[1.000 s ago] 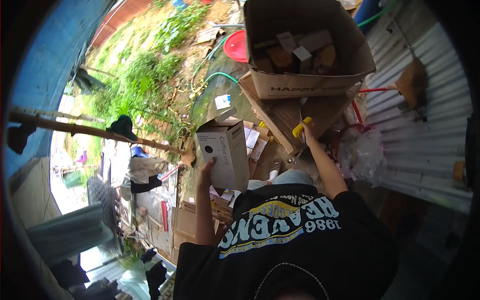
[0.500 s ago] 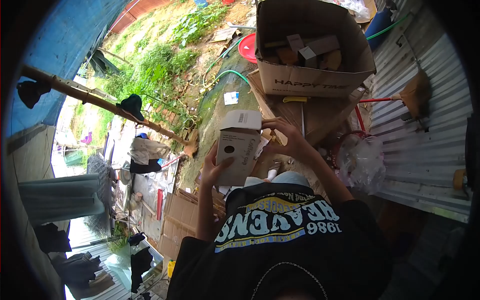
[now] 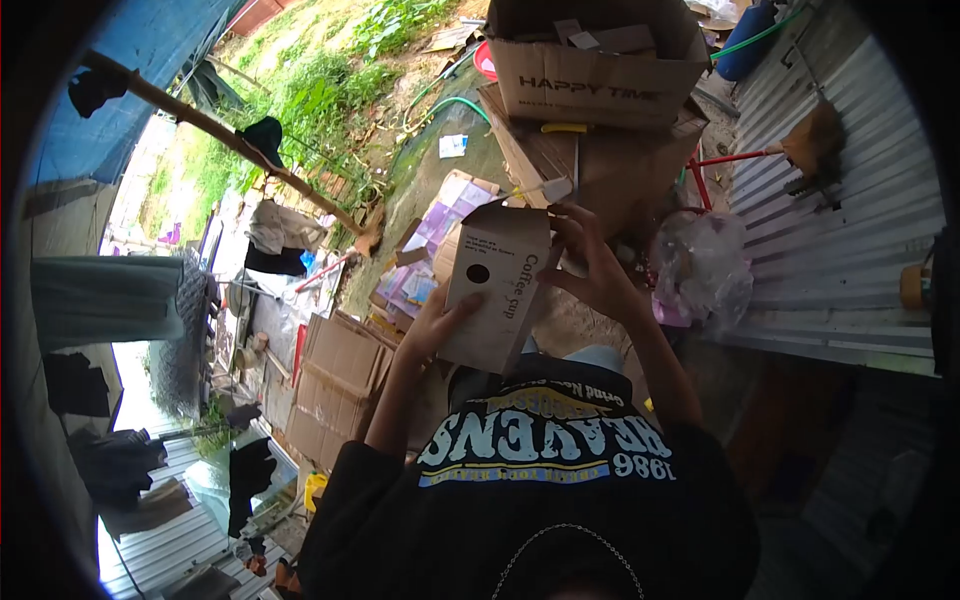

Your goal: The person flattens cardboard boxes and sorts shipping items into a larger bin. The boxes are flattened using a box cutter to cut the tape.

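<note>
A white "Coffee cup" box (image 3: 500,270) with a round dark hole in its front is held in front of my chest, slightly tilted. My left hand (image 3: 440,320) grips its left side, the thumb lying across the front below the hole. At the upper right edge, my right hand (image 3: 592,262) has its fingers and thumb bent around the box's corner. A small pale end flap (image 3: 557,188) stands out beyond the top, where a dark gap shows. The inside of the box is hidden from me.
Ahead stands a large "HAPPY TIME" carton (image 3: 600,90) with small boxes inside, on more cardboard. A yellow-handled knife (image 3: 567,128) lies before it. Flattened cardboard (image 3: 335,385) is at left, a clear plastic bag (image 3: 705,275) at right, near a corrugated metal wall (image 3: 790,240).
The box's broad top flap has swung away from the front, and a dark gap shows at the top. My right fingers have closed in on the upper right edge. The view has shifted.
</note>
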`<state>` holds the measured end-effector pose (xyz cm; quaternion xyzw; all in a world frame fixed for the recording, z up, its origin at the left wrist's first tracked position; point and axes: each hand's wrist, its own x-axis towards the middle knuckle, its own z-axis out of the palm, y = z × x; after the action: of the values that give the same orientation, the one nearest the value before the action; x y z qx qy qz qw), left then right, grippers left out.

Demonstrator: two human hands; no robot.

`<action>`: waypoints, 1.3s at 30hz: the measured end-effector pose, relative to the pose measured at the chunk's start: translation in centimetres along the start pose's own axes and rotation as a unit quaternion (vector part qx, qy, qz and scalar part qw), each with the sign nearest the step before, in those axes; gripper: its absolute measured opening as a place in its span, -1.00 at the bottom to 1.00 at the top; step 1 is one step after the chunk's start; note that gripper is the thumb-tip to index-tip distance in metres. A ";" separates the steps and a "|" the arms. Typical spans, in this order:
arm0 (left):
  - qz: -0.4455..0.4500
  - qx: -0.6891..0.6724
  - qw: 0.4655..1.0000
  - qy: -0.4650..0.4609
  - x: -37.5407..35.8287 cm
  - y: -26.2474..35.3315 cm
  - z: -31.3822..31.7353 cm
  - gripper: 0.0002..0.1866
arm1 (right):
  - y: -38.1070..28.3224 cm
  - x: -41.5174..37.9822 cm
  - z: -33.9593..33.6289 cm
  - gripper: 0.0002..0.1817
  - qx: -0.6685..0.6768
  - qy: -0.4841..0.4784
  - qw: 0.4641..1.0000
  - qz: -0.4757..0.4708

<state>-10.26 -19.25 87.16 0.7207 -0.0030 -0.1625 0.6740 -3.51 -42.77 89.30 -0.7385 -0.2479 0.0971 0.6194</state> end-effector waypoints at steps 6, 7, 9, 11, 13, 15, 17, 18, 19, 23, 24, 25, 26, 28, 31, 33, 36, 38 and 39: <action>0.020 0.047 0.995 -0.087 -5.1 -0.1 3.5 -0.46 | -1.9 -5.5 -0.4 -0.16 -0.018 -0.027 0.996 -0.080; 0.001 0.024 0.997 -0.069 -5.9 0.3 3.9 -0.54 | -3.4 -5.8 -1.0 -0.15 -0.142 -0.054 0.982 -0.113; 0.009 0.030 0.998 -0.056 -6.8 1.6 3.6 -0.56 | -5.0 -6.4 -1.6 -0.14 -0.259 -0.080 0.952 -0.145; 0.016 0.038 0.998 -0.047 -7.3 2.4 3.3 -0.57 | -5.7 -6.5 -1.5 -0.11 -0.388 -0.029 0.911 -0.139; -0.036 -0.026 0.999 0.018 -7.5 3.3 2.9 -0.60 | -4.1 -6.6 -1.6 -0.10 -0.344 0.009 0.927 -0.152; -0.019 -0.068 0.996 0.054 -6.6 2.4 2.4 -0.60 | -2.9 -6.6 -0.6 -0.11 -0.227 0.104 0.959 -0.137; 0.010 -0.155 0.978 0.139 -5.8 2.5 2.8 -0.59 | 0.7 -7.6 2.0 -0.13 -0.063 0.172 0.979 -0.087; 0.016 -0.151 0.978 0.142 -5.6 2.3 2.5 -0.59 | 1.9 -8.2 3.1 -0.18 -0.017 0.186 0.981 -0.056; 0.006 -0.212 0.964 0.159 -5.2 1.5 2.1 -0.59 | 1.2 -8.9 4.0 -0.25 0.194 0.113 0.974 0.025; -0.017 -0.333 0.919 0.209 -3.9 -2.4 1.3 -0.60 | 2.8 -10.5 5.6 -0.46 0.575 -0.027 0.805 0.142; -0.036 -0.373 0.900 0.221 -3.7 -3.1 1.2 -0.58 | 3.0 -10.5 6.3 -0.53 0.491 0.045 0.862 0.121; -0.033 -0.373 0.900 0.222 -3.6 -3.9 1.2 -0.58 | 3.2 -10.4 6.8 -0.60 0.400 0.117 0.904 0.099; -0.040 -0.383 0.894 0.230 -3.4 -4.4 1.4 -0.59 | 3.3 -10.0 6.8 -0.60 0.400 0.115 0.904 0.097; -0.039 -0.390 0.884 0.253 -3.2 -4.7 2.5 -0.61 | 3.4 -9.0 6.5 -0.59 0.247 0.130 0.954 0.111; -0.039 -0.451 0.858 0.242 -2.7 -4.0 4.8 -0.62 | 2.0 -6.9 5.2 -0.59 0.005 0.124 0.984 0.125; -0.026 -0.430 0.870 0.238 -2.3 -2.4 6.1 -0.62 | 2.3 -6.4 4.3 -0.61 -0.142 0.124 0.976 0.107; -0.019 -0.433 0.868 0.242 -1.0 -2.8 6.6 -0.62 | 4.2 -6.1 3.5 -0.69 -0.242 0.185 0.952 0.033; -0.029 -0.456 0.862 0.222 -0.4 -3.1 6.3 -0.62 | 6.9 -6.5 2.0 -0.77 0.164 0.114 0.978 0.059; -0.037 -0.478 0.854 0.204 -0.4 -2.9 6.1 -0.62 | 7.7 -6.7 2.1 -0.77 0.163 0.114 0.978 0.058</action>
<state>-12.68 -24.84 84.22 0.3267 0.2396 -0.0180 0.9141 -8.33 -45.08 80.30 -0.6471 -0.1135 0.0874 0.7488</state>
